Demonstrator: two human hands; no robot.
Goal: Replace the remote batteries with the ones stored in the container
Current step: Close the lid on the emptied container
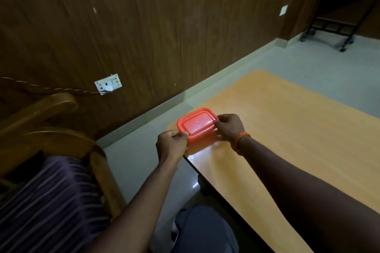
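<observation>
A small rectangular container with an orange-red lid (197, 124) sits near the left corner of the wooden table (287, 133). The lid is on it. My left hand (171, 145) pinches the lid's near-left corner with thumb and fingers. My right hand (229, 127) grips the lid's right end, an orange band on its wrist. What the container holds is hidden under the lid. No remote and no batteries are in view.
A wooden chair (61, 149) with a striped purple cushion stands to the left. A wall socket (108, 84) with a plugged cord is on the brown panelled wall. A black wheeled stand (339, 16) is at the far right. My knee (205, 230) is below the table edge.
</observation>
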